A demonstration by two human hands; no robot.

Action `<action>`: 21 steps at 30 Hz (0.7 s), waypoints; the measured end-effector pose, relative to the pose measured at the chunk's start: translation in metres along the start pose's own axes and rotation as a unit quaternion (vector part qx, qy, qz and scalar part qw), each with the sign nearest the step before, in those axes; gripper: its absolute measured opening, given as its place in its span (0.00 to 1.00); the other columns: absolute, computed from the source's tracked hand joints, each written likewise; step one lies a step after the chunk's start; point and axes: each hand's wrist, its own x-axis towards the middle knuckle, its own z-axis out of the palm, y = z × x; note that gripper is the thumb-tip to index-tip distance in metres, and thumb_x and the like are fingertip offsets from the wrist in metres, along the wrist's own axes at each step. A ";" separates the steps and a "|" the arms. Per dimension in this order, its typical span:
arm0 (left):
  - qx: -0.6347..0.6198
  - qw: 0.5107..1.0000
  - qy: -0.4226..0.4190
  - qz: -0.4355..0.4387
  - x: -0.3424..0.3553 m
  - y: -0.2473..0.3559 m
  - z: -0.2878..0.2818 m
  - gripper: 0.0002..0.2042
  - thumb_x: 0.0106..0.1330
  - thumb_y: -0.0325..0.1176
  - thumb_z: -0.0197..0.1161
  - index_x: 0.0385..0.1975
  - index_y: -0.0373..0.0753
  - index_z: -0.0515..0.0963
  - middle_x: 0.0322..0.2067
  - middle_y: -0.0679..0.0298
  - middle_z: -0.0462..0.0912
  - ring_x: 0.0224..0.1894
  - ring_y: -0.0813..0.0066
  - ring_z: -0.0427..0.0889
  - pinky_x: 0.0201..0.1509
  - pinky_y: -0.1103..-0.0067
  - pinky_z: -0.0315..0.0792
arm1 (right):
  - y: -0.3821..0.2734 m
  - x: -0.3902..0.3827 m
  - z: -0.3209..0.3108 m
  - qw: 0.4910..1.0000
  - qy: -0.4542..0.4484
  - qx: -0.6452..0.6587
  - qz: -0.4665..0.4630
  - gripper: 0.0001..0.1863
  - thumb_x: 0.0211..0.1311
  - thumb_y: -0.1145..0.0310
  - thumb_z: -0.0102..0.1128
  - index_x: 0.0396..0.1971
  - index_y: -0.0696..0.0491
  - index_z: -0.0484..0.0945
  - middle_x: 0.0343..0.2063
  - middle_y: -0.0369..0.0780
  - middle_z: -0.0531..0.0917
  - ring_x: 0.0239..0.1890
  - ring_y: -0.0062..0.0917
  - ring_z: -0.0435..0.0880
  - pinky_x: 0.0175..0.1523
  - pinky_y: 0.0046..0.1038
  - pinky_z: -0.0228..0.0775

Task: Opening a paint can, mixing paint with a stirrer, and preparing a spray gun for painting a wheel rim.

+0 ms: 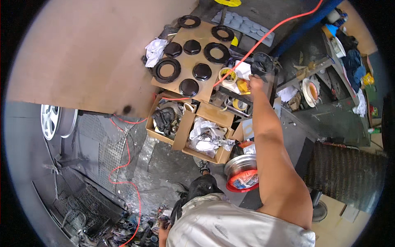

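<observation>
My right arm stretches far forward to a cluttered bench top. There my right hand (256, 83), fingers curled, is beside a yellow piece (242, 86) and just below a dark cup-shaped container (262, 64); what its fingers hold is too small to make out. A roll of masking tape (227, 76) and white paper (242, 70) lie just left of it. Low at my left side, my left hand (163, 234) is partly hidden by my shirt. Its fingers are curled by something dark that I cannot identify.
Glossy black rings (166, 70) and caps (202, 71) lie on a cardboard sheet (187, 47). Open boxes (224, 155) hold crumpled paper and scraps. A red-rimmed wheel (242, 173) stands near my legs. An orange hose (128, 154) crosses the floor and bench. Shelving (304, 99) stands right.
</observation>
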 end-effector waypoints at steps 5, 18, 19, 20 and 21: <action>0.066 0.997 0.015 -0.035 -0.020 0.037 0.019 0.21 0.69 0.29 0.69 0.60 0.31 0.74 0.50 0.54 0.86 0.48 0.69 0.86 0.53 0.75 0.79 | 0.007 0.024 0.013 0.992 -0.055 -0.103 0.049 0.16 0.66 0.66 0.70 0.50 0.59 0.84 0.33 0.45 0.86 0.25 0.29 0.83 0.24 0.33 0.71; 0.014 1.000 0.015 -0.017 -0.003 0.083 0.048 0.23 0.70 0.29 0.67 0.63 0.32 0.73 0.55 0.52 0.84 0.54 0.66 0.85 0.59 0.74 0.77 | 0.000 -0.061 -0.037 0.987 0.035 -0.112 -0.113 0.26 0.49 0.54 0.85 0.36 0.62 0.89 0.35 0.47 0.90 0.35 0.29 0.87 0.45 0.33 0.77; 0.017 1.000 -0.013 0.001 0.015 0.078 0.049 0.23 0.70 0.29 0.67 0.63 0.32 0.73 0.55 0.52 0.84 0.54 0.66 0.85 0.59 0.74 0.77 | -0.001 -0.029 -0.069 0.979 0.125 -0.137 -0.085 0.23 0.54 0.57 0.83 0.39 0.63 0.89 0.34 0.44 0.90 0.35 0.27 0.86 0.45 0.31 0.77; 0.027 0.999 -0.027 0.029 0.030 0.053 0.045 0.23 0.69 0.28 0.66 0.63 0.31 0.73 0.55 0.52 0.84 0.55 0.66 0.85 0.59 0.73 0.77 | 0.003 -0.020 -0.084 0.977 0.135 -0.135 -0.092 0.23 0.54 0.57 0.83 0.39 0.63 0.89 0.34 0.44 0.90 0.35 0.27 0.86 0.45 0.31 0.77; 0.037 0.997 -0.041 0.057 0.043 0.035 0.041 0.23 0.69 0.27 0.66 0.62 0.31 0.74 0.54 0.52 0.84 0.55 0.65 0.85 0.60 0.73 0.77 | 0.004 -0.014 -0.097 0.987 0.113 -0.053 -0.105 0.22 0.56 0.58 0.81 0.41 0.62 0.89 0.35 0.45 0.90 0.36 0.28 0.87 0.47 0.31 0.77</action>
